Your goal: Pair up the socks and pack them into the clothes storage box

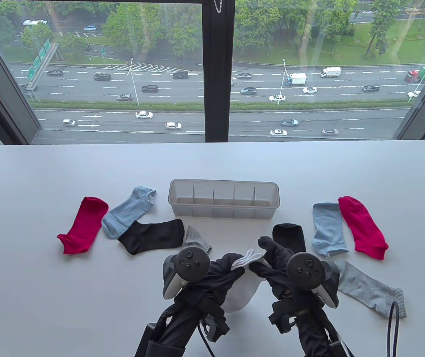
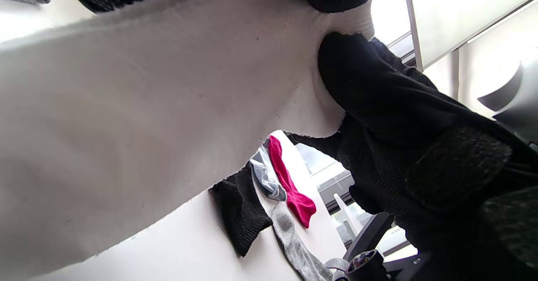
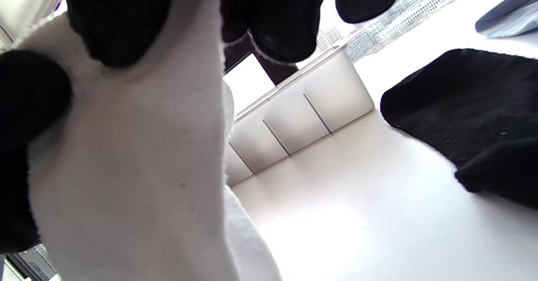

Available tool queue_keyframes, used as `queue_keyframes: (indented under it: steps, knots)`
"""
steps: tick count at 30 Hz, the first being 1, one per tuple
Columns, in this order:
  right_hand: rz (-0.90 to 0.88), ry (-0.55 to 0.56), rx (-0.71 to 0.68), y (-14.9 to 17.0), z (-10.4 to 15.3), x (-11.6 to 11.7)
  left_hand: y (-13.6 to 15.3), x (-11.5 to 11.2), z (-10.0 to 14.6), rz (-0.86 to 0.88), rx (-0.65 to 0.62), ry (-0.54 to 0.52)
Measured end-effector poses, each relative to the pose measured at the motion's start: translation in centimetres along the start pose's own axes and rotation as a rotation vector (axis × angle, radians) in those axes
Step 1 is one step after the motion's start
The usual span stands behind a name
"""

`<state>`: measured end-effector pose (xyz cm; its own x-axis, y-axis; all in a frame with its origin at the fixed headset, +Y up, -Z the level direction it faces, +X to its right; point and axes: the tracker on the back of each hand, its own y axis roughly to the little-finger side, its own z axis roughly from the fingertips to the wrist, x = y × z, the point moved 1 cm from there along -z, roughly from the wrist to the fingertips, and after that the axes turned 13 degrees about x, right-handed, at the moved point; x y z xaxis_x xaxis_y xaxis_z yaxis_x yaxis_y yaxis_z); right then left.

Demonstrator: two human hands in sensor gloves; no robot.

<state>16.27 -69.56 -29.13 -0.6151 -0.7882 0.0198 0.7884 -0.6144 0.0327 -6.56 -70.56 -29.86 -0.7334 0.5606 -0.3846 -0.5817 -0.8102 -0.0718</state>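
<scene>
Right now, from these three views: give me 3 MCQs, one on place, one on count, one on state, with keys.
1. Where does the storage box stand?
A. at the table's far right corner
B. mid-table, beyond both hands
C. under the white sock

2. How many red socks lie on the table?
A. one
B. two
C. three

3. What state is the white sock in?
A. lying flat and untouched
B. packed in the box
C. held up between both hands

Key: 1 B, it sits centred, farther from the person than the hands. 2 B, one red sock on the left, another on the right. 3 C, the left hand and right hand grip its cuff above the table.
</scene>
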Motion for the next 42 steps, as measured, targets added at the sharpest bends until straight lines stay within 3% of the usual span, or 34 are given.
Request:
queue_keyframes:
  steps: [1, 3, 7, 10, 14, 17, 22, 25, 29, 32, 34, 37, 42]
  knots:
    - [-0.017, -0.039, 0.008, 0.4, -0.1, 0.0, 0.1, 0.1, -0.1, 0.007, -0.007, 0.018]
    - [-0.113, -0.226, 0.037, 1.4, -0.5, 0.6, 0.2, 0.1, -0.1, 0.016, -0.017, 0.064]
    - [-0.355, -0.415, 0.046, 2.3, -0.9, 1.8, 0.1, -0.1, -0.1, 0.004, -0.039, 0.104]
    - [-0.399, -0.368, 0.07, 2.3, -0.9, 1.7, 0.3, 0.0, 0.0, -0.011, 0.028, 0.069]
    - [-0.212, -0.226, 0.026, 1.4, -0.7, 1.0, 0.9, 0.6, 0.4, -0.051, 0.11, 0.044]
    - [-0.208, -0.217, -0.013, 0.4, -0.5, 0.9, 0.8, 0.6, 0.8, -0.092, 0.093, 0.093]
    - [-0.127, -0.213, -0.126, -1.9, 0.5, 1.3, -0.4, 0.3, 0.7, -0.204, 0.071, 0.087]
    - [-0.058, -0.182, -0.154, -2.9, 0.8, 1.5, -0.6, 0.8, 0.9, -0.169, 0.035, -0.028]
    - [0.055, -0.153, -0.116, -2.2, 0.5, 1.8, -0.8, 1.8, 1.3, -0.08, -0.025, -0.068]
    - [0.07, -0.007, -0.069, -1.2, 0.4, 1.2, -0.7, 2.2, 1.6, -0.027, -0.046, -0.067]
    - [0.037, -0.066, -0.1, -1.2, 0.3, 0.7, -0.5, 2.4, 1.7, -0.049, -0.019, -0.126]
    - [-0.076, -0.274, -0.167, -1.8, 0.5, 1.0, -0.5, 2.6, 1.9, -0.095, -0.01, -0.18]
    - [-0.212, -0.427, -0.187, -2.2, 0.5, 1.8, -0.8, 2.4, 1.8, -0.116, -0.02, -0.159]
